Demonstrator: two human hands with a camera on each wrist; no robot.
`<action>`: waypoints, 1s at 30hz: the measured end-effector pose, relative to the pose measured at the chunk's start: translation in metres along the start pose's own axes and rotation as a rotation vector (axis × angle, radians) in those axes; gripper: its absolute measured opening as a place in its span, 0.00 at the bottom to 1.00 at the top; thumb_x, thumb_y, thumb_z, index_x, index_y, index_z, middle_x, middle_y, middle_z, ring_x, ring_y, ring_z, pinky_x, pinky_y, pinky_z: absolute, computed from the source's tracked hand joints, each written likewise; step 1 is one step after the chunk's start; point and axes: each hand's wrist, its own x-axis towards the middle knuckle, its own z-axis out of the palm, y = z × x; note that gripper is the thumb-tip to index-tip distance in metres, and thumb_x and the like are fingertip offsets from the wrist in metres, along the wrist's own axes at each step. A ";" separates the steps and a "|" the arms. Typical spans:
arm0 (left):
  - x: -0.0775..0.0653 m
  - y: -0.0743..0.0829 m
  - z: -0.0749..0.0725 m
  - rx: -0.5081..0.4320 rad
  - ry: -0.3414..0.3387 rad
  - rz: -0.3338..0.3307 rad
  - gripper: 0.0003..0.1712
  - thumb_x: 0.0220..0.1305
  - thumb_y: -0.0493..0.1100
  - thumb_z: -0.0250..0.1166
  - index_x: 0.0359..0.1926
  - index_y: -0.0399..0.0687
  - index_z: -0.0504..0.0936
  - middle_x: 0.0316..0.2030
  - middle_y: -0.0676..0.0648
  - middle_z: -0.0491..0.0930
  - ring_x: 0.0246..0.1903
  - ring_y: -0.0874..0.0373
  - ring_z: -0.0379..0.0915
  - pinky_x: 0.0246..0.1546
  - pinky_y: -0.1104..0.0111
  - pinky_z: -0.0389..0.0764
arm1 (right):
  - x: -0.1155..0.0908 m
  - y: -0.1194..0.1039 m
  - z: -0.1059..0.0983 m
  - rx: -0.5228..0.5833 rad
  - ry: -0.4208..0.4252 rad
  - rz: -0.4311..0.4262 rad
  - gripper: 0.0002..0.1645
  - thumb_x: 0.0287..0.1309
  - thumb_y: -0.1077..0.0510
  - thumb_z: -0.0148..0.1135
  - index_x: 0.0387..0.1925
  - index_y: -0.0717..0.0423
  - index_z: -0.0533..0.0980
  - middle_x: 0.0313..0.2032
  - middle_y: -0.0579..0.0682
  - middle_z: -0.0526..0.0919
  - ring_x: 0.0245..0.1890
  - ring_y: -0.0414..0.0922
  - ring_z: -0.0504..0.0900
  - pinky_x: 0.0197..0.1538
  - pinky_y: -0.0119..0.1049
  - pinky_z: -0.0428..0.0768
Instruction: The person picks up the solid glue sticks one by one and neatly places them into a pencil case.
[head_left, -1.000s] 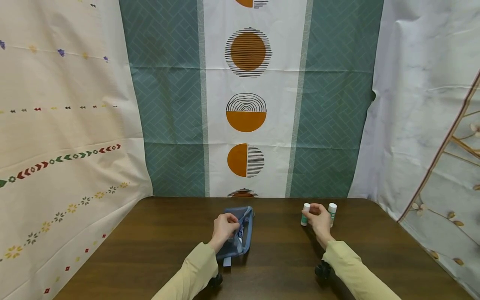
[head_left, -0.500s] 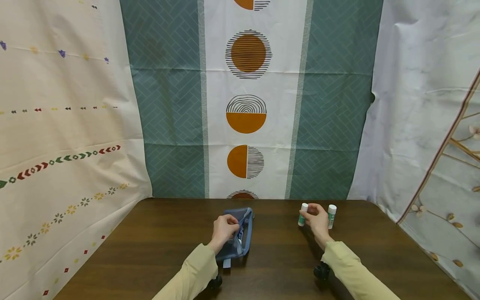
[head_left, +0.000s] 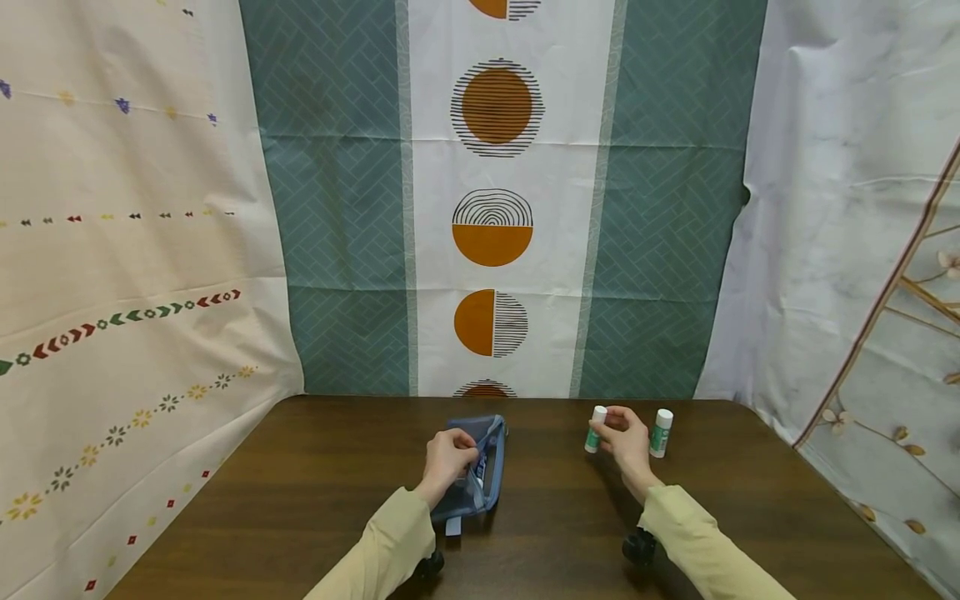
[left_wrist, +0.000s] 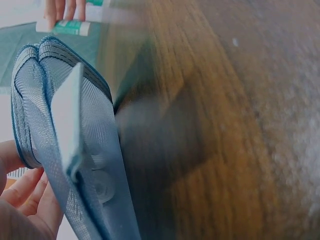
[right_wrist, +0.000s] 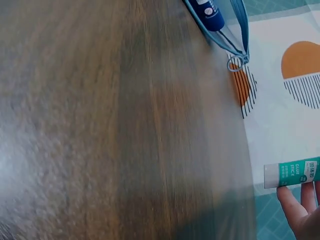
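My left hand (head_left: pixel 450 457) pinches the open edge of a blue mesh zip pouch (head_left: pixel 498 467). Inside the pouch lies a dark blue tube-like item (right_wrist: pixel 212 19), seen partly. In the left wrist view the pouch (left_wrist: pixel 97 125) stands tall beside my fingers, its white tag sticking out. To the right, my right hand (head_left: pixel 628 446) holds a green-and-white glue stick (head_left: pixel 593 439) between thumb and fingers, nearly upright. Its label reads GLUE STICK in the right wrist view. A second glue stick (head_left: pixel 660 433) stands upright on the table behind that hand, to its right.
The dark wooden table (head_left: pixel 300 500) spreads under both hands. A patterned curtain (head_left: pixel 345 250) hangs at its far edge, with cream cloth (head_left: pixel 150 267) on the left and white cloth (head_left: pixel 825 250) on the right.
My right hand has moved left with the glue stick, away from the second one, which now shows fully. My left hand stays on the pouch.
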 end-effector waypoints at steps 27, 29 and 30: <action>0.000 0.000 0.000 -0.015 -0.014 -0.021 0.02 0.49 0.30 0.63 0.28 0.36 0.79 0.21 0.48 0.72 0.20 0.58 0.71 0.19 0.66 0.78 | -0.014 -0.004 0.009 0.113 -0.053 0.043 0.23 0.49 0.67 0.64 0.47 0.70 0.68 0.39 0.60 0.73 0.31 0.40 0.76 0.38 0.47 0.77; 0.000 0.001 0.000 -0.017 -0.012 -0.022 0.02 0.49 0.30 0.63 0.27 0.36 0.79 0.21 0.48 0.72 0.20 0.58 0.71 0.19 0.66 0.78 | -0.014 -0.004 0.010 0.124 -0.054 0.042 0.23 0.49 0.68 0.64 0.47 0.70 0.68 0.39 0.60 0.73 0.31 0.40 0.76 0.39 0.48 0.76; 0.001 0.001 -0.001 -0.017 -0.012 -0.022 0.02 0.49 0.30 0.63 0.27 0.36 0.78 0.21 0.48 0.72 0.20 0.58 0.71 0.19 0.66 0.77 | -0.014 -0.005 0.010 0.128 -0.055 0.042 0.22 0.49 0.68 0.63 0.47 0.70 0.68 0.39 0.60 0.73 0.31 0.40 0.76 0.39 0.49 0.76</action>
